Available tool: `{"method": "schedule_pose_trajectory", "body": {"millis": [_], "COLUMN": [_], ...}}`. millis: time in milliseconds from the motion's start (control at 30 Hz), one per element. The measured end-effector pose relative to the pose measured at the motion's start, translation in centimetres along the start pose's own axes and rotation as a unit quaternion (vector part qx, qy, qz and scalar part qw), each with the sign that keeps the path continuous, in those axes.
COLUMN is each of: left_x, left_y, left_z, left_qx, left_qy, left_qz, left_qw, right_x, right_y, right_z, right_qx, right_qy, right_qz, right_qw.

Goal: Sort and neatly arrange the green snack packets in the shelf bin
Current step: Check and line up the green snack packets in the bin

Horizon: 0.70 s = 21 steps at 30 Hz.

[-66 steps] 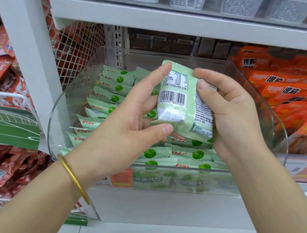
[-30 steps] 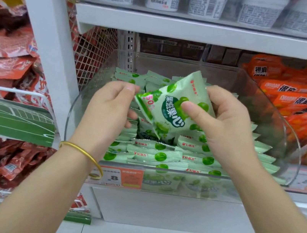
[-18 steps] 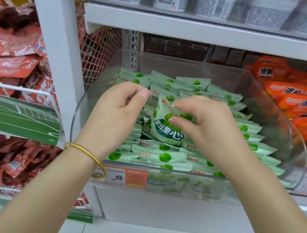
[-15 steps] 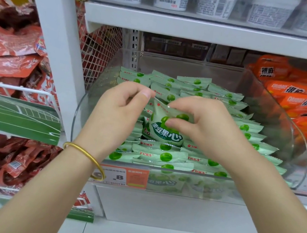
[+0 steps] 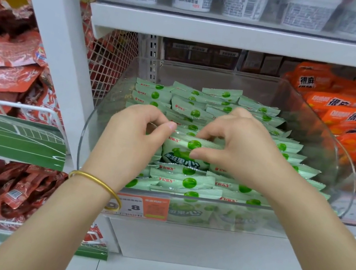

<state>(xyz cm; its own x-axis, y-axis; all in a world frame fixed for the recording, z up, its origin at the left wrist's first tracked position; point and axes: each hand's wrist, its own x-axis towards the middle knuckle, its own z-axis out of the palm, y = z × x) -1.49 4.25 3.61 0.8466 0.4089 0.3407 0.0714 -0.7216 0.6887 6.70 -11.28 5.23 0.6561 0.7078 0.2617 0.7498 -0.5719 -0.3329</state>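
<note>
Pushes the green packet (image 5: 183, 153) lower than a second ago, into the middle of the bin (image 5: 342, 165). Pinches its top edge with the right hand (image 5: 237, 151), its left corner with the left hand (image 5: 134, 138). Looks mostly done: neat rows (image 5: 182, 181) around, only this one left to seat.

Left grip (image 5: 131, 141), right grip (image 5: 239, 154) pinching green packet (image 5: 182, 153)
</note>
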Motion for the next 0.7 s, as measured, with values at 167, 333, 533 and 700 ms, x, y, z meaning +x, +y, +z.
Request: {"method": "schedule_pose_trajectory", "body": {"millis": [167,333,533,700], "left_x": [0.2,-0.1,0.1,0.9], "left_y": [-0.7,-0.6,-0.7,-0.7], "left_z": [0.3,0.7,1.1,0.5], "left_qx": [0.141,0.174,0.201,0.135], "left_qy": [-0.018,-0.005,-0.054,0.022], "left_qz": [0.0,0.009,0.005,0.036], "left_qw": [0.99,0.985,0.978,0.99], "right_x": [0.3,0.2,0.3,0.4], "right_y": [-0.4,-0.3,-0.4,0.6], "right_z": [1.6,0.9,1.5,0.5], "right_qx": [-0.088,-0.088,-0.115,-0.045], "right_qy": [-0.021,-0.003,-0.034,0.012], "right_qz": [-0.013,-0.004,-0.007,0.026], "right_qw": [0.996,0.996,0.993,0.999]}}
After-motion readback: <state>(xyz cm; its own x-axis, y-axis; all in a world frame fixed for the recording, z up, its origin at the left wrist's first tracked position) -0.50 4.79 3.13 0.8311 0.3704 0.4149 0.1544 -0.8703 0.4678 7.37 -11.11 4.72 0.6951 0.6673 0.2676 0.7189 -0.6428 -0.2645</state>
